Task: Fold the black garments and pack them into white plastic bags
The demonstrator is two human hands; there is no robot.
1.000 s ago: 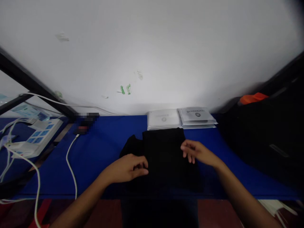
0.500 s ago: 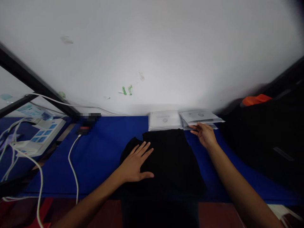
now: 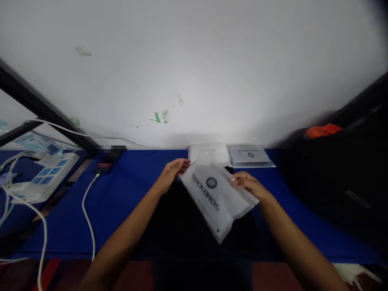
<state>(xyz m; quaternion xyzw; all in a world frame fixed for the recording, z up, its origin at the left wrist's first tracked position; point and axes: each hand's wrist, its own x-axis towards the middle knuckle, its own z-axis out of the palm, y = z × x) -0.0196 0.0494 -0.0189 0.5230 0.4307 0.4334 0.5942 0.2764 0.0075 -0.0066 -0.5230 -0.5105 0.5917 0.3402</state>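
Note:
A frosted plastic bag (image 3: 200,198) printed ROCKBROS hangs tilted in front of me, slightly blurred. My right hand (image 3: 251,186) pinches its right side, thumb on the front. On the opposite side, my left hand (image 3: 173,174) has its curled fingers at the bag's upper left edge. Below the bag lies a folded black garment (image 3: 182,230), largely covered by it and by its own darkness. Against the wall rest two piles of similar bags: a left pile (image 3: 207,149), partly hidden, and a right pile (image 3: 251,155) with the logo upside down.
A blue cloth (image 3: 127,202) covers the table. On the left are a white power strip (image 3: 50,178) with cables and a black device (image 3: 109,157) on a white cable (image 3: 86,206). A large black bundle (image 3: 336,173) with an orange piece (image 3: 324,130) fills the right.
My right hand has taken a plastic bag from the right pile and brought it left over the garment. My left hand has lifted off the garment and moved up to the bag's edge.

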